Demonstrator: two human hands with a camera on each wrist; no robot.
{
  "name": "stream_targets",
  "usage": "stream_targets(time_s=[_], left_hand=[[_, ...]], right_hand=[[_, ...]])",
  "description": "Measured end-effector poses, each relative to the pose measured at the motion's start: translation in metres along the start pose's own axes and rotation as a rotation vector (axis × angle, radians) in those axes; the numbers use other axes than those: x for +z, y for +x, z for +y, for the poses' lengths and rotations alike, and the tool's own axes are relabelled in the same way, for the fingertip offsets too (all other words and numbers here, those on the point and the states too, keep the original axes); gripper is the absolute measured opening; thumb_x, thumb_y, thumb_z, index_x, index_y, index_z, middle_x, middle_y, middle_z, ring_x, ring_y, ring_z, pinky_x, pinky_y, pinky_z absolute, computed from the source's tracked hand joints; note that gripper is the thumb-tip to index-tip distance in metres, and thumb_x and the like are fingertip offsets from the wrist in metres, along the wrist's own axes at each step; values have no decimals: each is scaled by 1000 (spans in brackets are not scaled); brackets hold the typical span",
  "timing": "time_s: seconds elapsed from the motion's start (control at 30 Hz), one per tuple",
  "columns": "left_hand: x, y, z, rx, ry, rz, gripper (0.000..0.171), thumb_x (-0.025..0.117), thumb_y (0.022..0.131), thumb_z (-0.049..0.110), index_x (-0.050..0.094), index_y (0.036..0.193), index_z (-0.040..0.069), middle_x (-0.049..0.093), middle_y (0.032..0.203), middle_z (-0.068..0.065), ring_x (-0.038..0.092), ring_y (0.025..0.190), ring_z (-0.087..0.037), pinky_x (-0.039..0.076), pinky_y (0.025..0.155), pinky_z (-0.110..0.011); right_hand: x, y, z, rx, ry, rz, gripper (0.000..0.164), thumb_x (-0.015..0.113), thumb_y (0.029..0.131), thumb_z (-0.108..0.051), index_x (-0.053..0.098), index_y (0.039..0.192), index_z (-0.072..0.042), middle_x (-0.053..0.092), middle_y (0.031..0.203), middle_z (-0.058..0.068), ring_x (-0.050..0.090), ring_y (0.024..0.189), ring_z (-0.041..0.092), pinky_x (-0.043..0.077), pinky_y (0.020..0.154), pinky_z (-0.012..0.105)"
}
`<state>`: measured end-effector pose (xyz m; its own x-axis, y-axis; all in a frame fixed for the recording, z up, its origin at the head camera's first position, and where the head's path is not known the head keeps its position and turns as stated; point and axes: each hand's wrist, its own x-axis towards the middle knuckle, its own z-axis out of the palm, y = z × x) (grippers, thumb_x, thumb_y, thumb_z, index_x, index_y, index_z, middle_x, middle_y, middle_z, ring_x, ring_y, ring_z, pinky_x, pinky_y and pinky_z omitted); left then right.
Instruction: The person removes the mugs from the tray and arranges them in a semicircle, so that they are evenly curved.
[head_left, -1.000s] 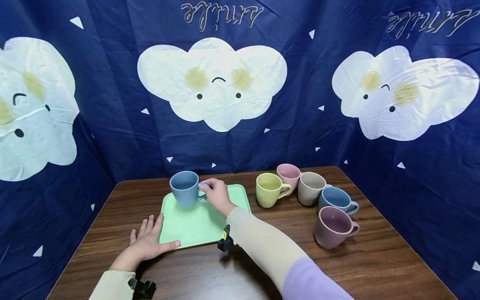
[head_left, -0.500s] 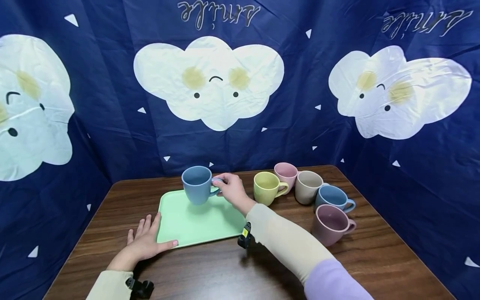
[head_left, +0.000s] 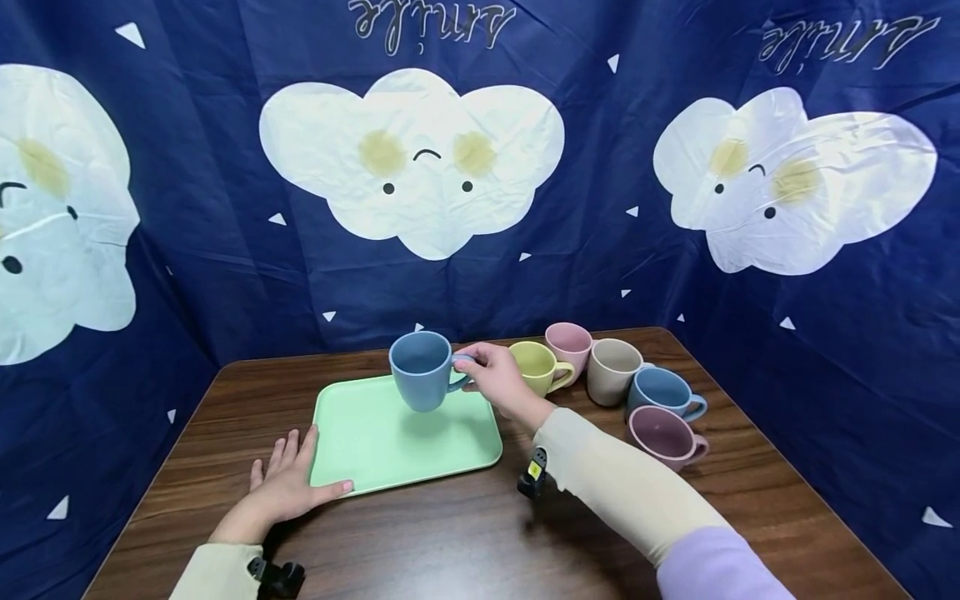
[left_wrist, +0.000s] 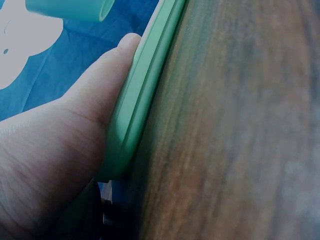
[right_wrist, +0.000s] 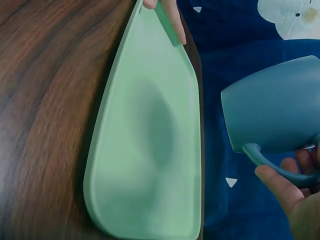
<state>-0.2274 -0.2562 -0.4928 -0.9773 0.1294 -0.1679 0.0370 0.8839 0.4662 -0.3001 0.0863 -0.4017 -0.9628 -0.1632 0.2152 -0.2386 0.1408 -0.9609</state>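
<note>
A blue mug (head_left: 421, 375) hangs upright above the mint-green tray (head_left: 375, 442), casting a shadow on it. My right hand (head_left: 498, 379) pinches the mug by its handle; the right wrist view shows thumb and fingers around the handle of the blue mug (right_wrist: 275, 107), well off the tray (right_wrist: 145, 200). At the tray's near left corner lies my left hand (head_left: 281, 487), fingers spread, the thumb along the front rim. Up close in the left wrist view, the left hand (left_wrist: 65, 130) rests against the tray's edge (left_wrist: 145, 85).
Right of the tray stand a yellow mug (head_left: 531, 358), partly behind my right hand, a pink mug (head_left: 570, 346), a beige mug (head_left: 611, 375), a second blue mug (head_left: 660, 390) and a mauve mug (head_left: 660, 433). A dark blue cloud-print curtain (head_left: 225, 275) surrounds the wooden table (head_left: 420, 542).
My right hand has carried the blue mug up from the tray's back left and to the right, now overlapping the yellow mug in view. The left hand stays at the tray corner.
</note>
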Motion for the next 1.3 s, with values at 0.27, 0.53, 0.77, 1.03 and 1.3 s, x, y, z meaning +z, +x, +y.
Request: stream_targets(time_s=[0.27,0.53,0.77,1.03,1.3], left_hand=[[3,3,-3,13,-31,-2,134,68,78,76,-1,159,-4,-7,157,-44,-12,144,-61,-16,102,-79],[4,5,-6,15,-33,9,135,67,76,78,-1,160,-3,-7,157,-43,-12,144,-61,-16,102,-79],[2,4,-6,9,-30,-9,136,66,75,81,-4,160,-1,-8,157,-43,-14,144,-60,-17,102,-79],[-2,2,0,2,-3,-16,133,67,79,75,-3,159,-4,-8,157,-44,-13,143,-62,-13,102,-80],[-2,1,-1,5,1,-9,132,67,80,75,-3,159,-5,-7,156,-45,-12,143,-62,-12,102,-80]], right_hand=[[-28,-12,-10,2,-38,-16,16,66,97,-5,69,108,6,73,103,17,73,88,30,60,79,49],[-64,-28,-14,5,13,-51,19,62,99,-1,65,114,11,71,105,16,70,88,18,58,84,51],[-95,-41,-9,-20,-37,-73,21,60,100,-1,63,115,14,72,100,11,71,89,23,60,81,49],[-127,-54,-5,13,-24,-102,24,58,101,1,60,118,17,71,101,12,70,91,25,58,83,52],[-138,-63,-1,41,-40,-80,26,58,102,-1,60,120,17,71,103,12,71,91,33,61,79,43]])
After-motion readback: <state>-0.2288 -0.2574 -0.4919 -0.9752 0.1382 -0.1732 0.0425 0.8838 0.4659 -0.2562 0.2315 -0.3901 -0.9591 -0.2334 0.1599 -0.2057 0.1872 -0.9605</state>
